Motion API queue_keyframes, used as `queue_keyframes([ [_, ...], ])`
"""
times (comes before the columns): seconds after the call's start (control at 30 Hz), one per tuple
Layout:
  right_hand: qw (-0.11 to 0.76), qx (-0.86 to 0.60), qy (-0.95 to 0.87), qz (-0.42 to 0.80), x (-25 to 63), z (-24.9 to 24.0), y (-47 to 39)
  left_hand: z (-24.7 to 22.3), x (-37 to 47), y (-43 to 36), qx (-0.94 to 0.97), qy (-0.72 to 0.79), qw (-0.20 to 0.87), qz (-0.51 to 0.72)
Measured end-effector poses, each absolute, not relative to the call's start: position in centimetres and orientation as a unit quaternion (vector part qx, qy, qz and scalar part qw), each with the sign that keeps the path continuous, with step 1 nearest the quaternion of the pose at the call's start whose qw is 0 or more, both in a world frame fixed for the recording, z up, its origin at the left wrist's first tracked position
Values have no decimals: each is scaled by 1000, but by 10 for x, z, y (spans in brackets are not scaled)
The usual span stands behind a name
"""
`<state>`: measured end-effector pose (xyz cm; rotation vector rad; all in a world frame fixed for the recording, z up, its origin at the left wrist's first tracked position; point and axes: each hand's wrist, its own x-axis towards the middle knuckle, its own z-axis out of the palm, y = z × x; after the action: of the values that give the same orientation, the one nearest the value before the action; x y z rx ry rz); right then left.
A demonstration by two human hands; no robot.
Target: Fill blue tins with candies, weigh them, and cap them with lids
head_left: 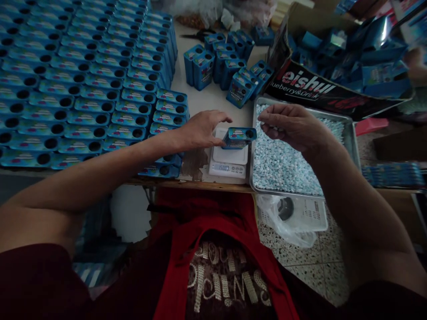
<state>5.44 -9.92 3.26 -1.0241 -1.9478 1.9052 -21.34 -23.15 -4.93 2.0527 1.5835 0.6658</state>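
A blue tin (239, 138) with a round hole in its top stands on the white digital scale (230, 155), whose small display is lit. My left hand (202, 129) is open at the tin's left side, thumb and fingers apart, with the thumb tip at its edge. Just right of the tin, my right hand (293, 126) is closed in a pinch over a metal tray (255, 175) of small pale blue and white candies (283, 164). Whatever sits between its fingertips is too small to make out.
Rows of blue tins (96, 93) fill the table's left side. More tins (203, 69) stand behind the scale. A black carton (310, 89) of blue tins sits behind the tray. At far right is another person's blurred hand (415, 62). Below hangs a white basket (313, 213).
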Motion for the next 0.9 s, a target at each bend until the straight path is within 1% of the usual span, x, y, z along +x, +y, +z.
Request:
queue_keyframes([
  [0.33,81,-326,-747,574,46,16,-99,-57,-213,-226,741,582,243,229],
  [0.5,72,-322,-710,622,45,13,-99,-49,-214,-226,745,578,254,216],
  [0.57,91,-342,-682,640,51,10,-91,-44,-214,-226,741,583,260,209],
  [0.63,135,-380,-644,650,68,4,-77,-40,-215,-227,734,589,266,207],
  [0.7,187,-425,-615,638,96,-8,-60,-37,-218,-229,725,594,272,217],
  [0.77,219,-463,-619,596,130,-25,-46,-36,-222,-231,714,597,284,232],
  [0.83,219,-495,-618,571,162,-45,-42,-36,-226,-232,700,599,302,244],
  [0.9,207,-517,-591,584,184,-61,-47,-36,-228,-231,689,600,319,252],
])
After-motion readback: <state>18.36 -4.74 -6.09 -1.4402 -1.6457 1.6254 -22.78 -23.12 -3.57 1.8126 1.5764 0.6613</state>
